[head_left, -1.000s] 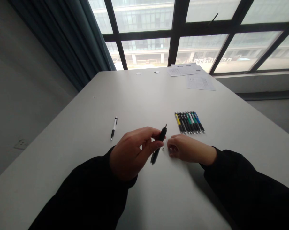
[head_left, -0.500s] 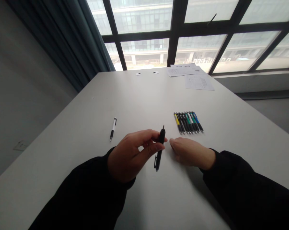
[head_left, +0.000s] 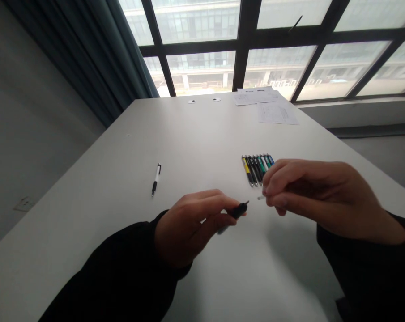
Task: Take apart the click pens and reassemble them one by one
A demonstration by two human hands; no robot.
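Observation:
My left hand [head_left: 198,223] pinches a black pen [head_left: 238,210] between thumb and fingers. The pen tilts up to the right, with a thin refill point sticking out of its end; its rear part is mostly behind my thumb. Just to the right, my right hand [head_left: 309,197] is closed in a pinch on a small silvery pen tip [head_left: 260,197], mostly covered by the fingers. A short gap separates it from the refill. Beyond my right fingers lies a row of several pens [head_left: 252,171], yellow, black, green, white and blue, its right end partly hidden.
A white pen with a black grip [head_left: 156,180] lies alone on the left of the white table [head_left: 189,138]. Printed sheets [head_left: 278,112] rest at the far right edge, near two white cable-hole covers [head_left: 216,99]. A dark curtain [head_left: 88,53] hangs by the window.
My right hand has risen from the tabletop and moved right, now showing the small tip in its fingers. My left hand has turned the pen from nearly upright to slanting toward the right.

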